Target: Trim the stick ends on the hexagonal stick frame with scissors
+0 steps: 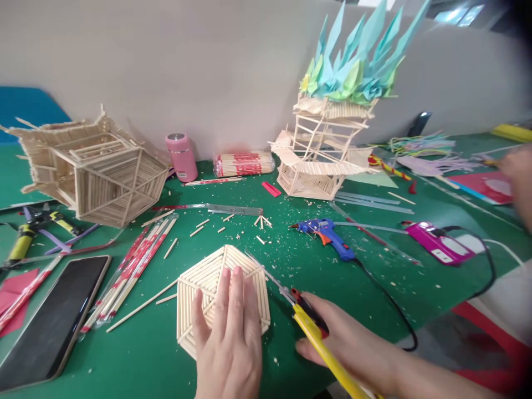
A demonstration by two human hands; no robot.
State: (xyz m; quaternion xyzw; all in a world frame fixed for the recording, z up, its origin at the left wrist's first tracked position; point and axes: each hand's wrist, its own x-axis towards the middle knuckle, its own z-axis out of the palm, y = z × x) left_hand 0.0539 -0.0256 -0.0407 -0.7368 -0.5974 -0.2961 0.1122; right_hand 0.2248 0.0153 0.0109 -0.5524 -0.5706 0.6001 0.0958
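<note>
My left hand (230, 327) lies flat on a hexagonal panel of pale wooden sticks (191, 302), fingers stretched out and pressing its surface. The sticks form triangular sections around a middle point. Closed around a yellow-handled tool with a long, thin metal end (311, 338) is my right hand (341, 338). The metal end reaches the panel's upper right edge; I cannot tell whether it touches. Red and black parts of the tool show by my fingers. Left of the panel lie loose wooden sticks (141, 306) and stick packets in red-and-clear wrappers (133, 269).
A blue glue gun (326, 235) lies right of the panel, its black cord trailing forward. Stick structures (120, 177) (316, 166) stand behind. A phone (54, 321), pliers (20, 244), pink bottle (182, 158) and magenta power strip (438, 243) surround the area. Another person's hand (519, 177) appears far right.
</note>
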